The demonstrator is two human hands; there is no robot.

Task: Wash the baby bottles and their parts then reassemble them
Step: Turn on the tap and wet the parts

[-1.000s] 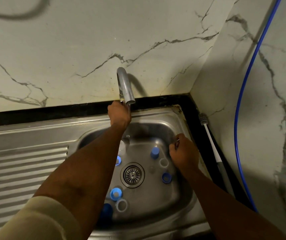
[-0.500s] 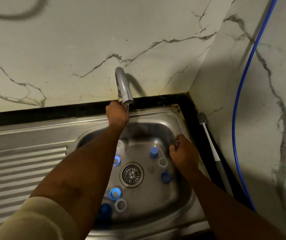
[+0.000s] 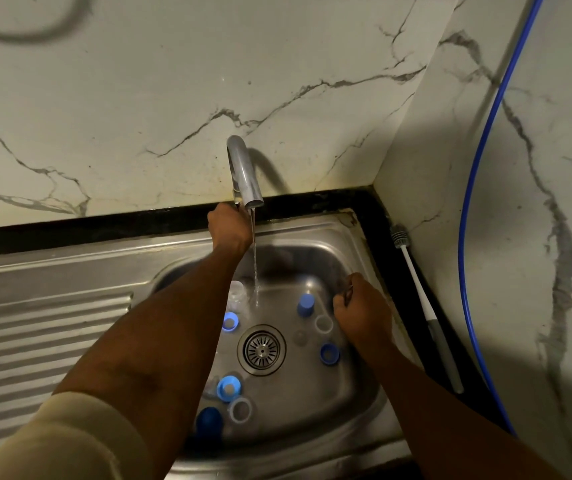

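Water [image 3: 254, 268] is running from the tap [image 3: 243, 171] into the sink [image 3: 329, 420]. Left hand [image 3: 229, 226] is sitting at the tap's base with its fingers hidden, so I can't tell its grip. Right hand [image 3: 360, 308] is making a fist by the sink's right wall, and I can't tell if it's holding anything. Bottle parts are lying around the drain [image 3: 262, 350]: blue cap [image 3: 306, 304], blue ring [image 3: 329, 354], clear bottle [image 3: 237, 296] beside the stream.
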